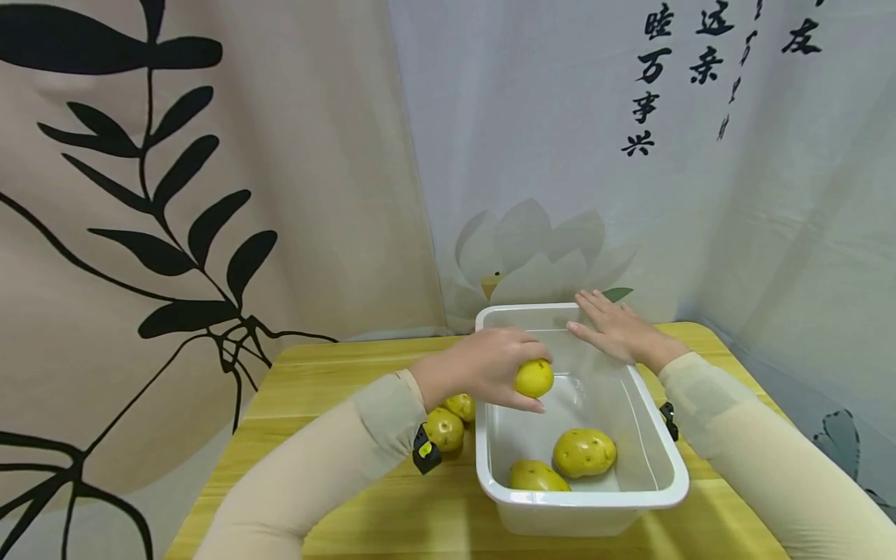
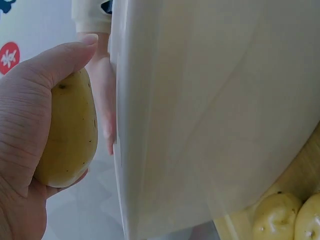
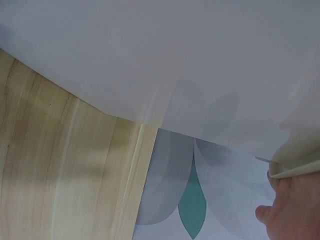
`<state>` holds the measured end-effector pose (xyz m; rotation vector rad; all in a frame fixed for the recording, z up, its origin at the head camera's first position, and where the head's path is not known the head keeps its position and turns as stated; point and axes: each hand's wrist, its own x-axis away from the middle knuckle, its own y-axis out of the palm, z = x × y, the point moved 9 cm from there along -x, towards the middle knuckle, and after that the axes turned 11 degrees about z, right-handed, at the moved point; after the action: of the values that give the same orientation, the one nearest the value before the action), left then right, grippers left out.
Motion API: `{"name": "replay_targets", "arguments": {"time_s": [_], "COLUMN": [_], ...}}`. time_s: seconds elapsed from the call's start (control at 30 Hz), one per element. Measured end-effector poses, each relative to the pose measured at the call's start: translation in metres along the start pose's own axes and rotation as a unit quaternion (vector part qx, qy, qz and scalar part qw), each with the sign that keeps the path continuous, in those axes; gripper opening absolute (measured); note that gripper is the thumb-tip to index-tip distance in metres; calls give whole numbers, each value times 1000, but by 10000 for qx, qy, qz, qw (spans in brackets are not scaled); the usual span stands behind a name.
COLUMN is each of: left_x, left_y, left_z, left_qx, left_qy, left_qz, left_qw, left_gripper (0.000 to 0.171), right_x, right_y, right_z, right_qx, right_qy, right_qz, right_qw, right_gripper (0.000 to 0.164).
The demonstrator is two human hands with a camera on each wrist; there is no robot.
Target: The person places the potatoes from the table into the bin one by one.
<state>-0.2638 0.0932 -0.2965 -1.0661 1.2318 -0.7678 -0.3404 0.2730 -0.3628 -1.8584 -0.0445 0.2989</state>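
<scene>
A yellow potato is gripped in my left hand, above the left side of a white plastic tub. In the left wrist view the thumb and palm wrap the held potato, beside the tub's outer wall. My right hand rests on the tub's rim at the far right corner, its fingers fairly straight. Inside the tub lie a large potato and another potato by the near wall, partly hidden by the rim.
On the wooden table, left of the tub, sit a potato and a second potato, partly covered by my left arm. A printed curtain hangs right behind the table.
</scene>
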Motion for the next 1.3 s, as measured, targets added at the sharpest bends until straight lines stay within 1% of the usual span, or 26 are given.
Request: {"name": "replay_targets", "arguments": {"time_s": [0.2,0.37,0.5,0.6,0.77,1.0,1.17,1.3], "left_x": [-12,-22,-30,-34,-38,-39,-42,-45], "left_y": [9,23,35,41,49,60,66,69], "left_z": [8,14,19,22,23,18,21,27], "left_qx": [-93,-201,-155,-114,-110,-104,-89,-207], "left_qy": [142,191,239,241,171,50,87,203], "left_qz": [-293,-590,-828,-936,-1102,-1450,-1748,-2037], "left_qw": [9994,9979,9962,9953,9937,9894,9845,9786], "left_gripper": [64,65,65,64,62,62,67,70], "right_x": [-1,-1,0,-1,-1,0,0,0], "right_y": [3,2,1,0,0,1,0,-1], "right_z": [3,2,2,2,1,0,-2,-2], "right_qx": [-21,43,93,84,107,178,110,48], "right_qy": [50,0,-23,-50,-79,-58,-57,-143], "right_qz": [43,53,70,100,74,10,43,140], "right_qw": [10000,10000,9999,9999,9999,9998,9999,9998], "right_gripper": [82,81,80,80,81,81,80,80]}}
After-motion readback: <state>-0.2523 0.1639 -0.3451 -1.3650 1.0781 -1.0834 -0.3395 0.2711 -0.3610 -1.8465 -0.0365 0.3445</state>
